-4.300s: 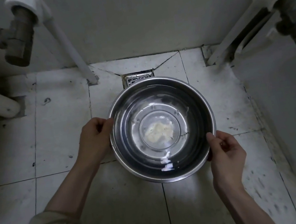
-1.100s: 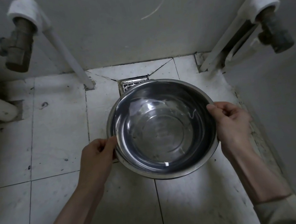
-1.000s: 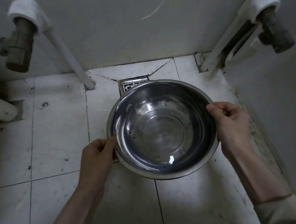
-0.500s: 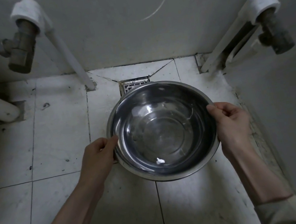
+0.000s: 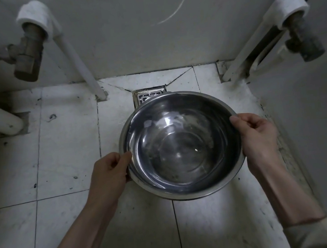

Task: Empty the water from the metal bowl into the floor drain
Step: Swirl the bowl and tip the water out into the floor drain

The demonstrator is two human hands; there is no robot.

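I hold a round metal bowl (image 5: 180,148) above the tiled floor in both hands. My left hand (image 5: 108,170) grips its left rim, thumb on the edge. My right hand (image 5: 258,138) grips the right rim. Clear water lies in the bowl's bottom and its surface catches light. The square floor drain (image 5: 146,96) sits in the floor just past the bowl's far rim; the bowl hides most of it, and only the drain's far strip of grille shows.
A white pipe (image 5: 80,66) with a brass valve (image 5: 25,56) slants down to the floor at the back left. Another pipe with a valve (image 5: 301,37) stands at the back right. A white curved fixture (image 5: 314,124) fills the right side. The wall (image 5: 146,32) closes off the back.
The bowl's near rim has lifted a little and the bowl has tipped slightly away from me, the water shifting inside. My right hand moved earlier from the near right rim to the right side.
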